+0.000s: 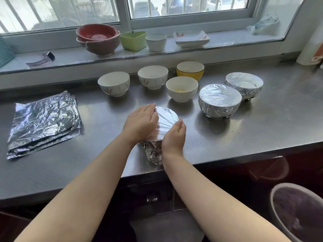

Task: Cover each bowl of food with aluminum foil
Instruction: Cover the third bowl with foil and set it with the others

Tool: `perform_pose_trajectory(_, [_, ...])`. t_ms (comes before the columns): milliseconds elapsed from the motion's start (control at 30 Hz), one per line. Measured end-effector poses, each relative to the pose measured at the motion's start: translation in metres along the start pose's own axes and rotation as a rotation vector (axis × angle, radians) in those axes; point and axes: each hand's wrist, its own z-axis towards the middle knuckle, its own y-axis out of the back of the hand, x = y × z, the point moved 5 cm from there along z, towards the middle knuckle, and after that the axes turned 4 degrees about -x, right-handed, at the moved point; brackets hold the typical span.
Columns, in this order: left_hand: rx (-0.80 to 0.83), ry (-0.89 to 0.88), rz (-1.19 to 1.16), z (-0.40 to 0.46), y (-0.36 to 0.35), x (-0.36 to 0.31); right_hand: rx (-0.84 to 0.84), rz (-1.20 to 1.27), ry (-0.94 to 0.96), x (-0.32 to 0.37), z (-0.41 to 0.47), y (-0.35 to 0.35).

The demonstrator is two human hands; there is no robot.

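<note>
A stainless-steel counter runs below a window sill, with daylight coming through the glass behind. Near the counter's front edge stands a foil-covered bowl, its top stretched smooth and the loose foil crumpled down its near side. The left hand lies on the bowl's left flank, fingers straight and together, pressing the foil against the wall. The right hand cups the near right side, its fingers curled round the rim and the foil beneath. To the right sit two finished bowls, a nearer wrapped bowl and a farther wrapped bowl, close beside each other. Behind the hands four bowls stand uncovered: a left white bowl, a middle white bowl, a front white bowl with something pale yellow inside, and a yellow bowl at the back. A stack of foil sheets lies flat well off to the left. On the sill rest stacked reddish bowls, a green container, a white cup, white square plates and a watch. A dark round bin shows at the lower right, below the counter.
</note>
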Motion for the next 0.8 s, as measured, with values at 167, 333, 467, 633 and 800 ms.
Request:
perform_pose_trajectory(167, [-0.003, 0.064, -0.076, -0.003, 0.003, -0.001, 0.053, -0.027, -0.044, 0.001, 0.008, 0.000])
perform_pose_trajectory(333, [0.031, 0.100, -0.080, -0.012, 0.013, 0.001, 0.130, -0.101, -0.026, 0.003, 0.020, 0.000])
perform_pose_trajectory(467, [-0.072, 0.080, 0.018, -0.016, 0.021, 0.011, 0.215, -0.189, -0.053, -0.002, 0.040, -0.001])
perform_pose_trajectory(633, [-0.180, 0.151, -0.243, -0.016, 0.015, 0.018, 0.211, -0.253, -0.019, 0.026, 0.041, 0.012])
perform_pose_trajectory(800, [-0.164, 0.062, -0.267, -0.013, 0.018, 0.018, 0.142, -0.154, 0.180, 0.057, 0.021, 0.026])
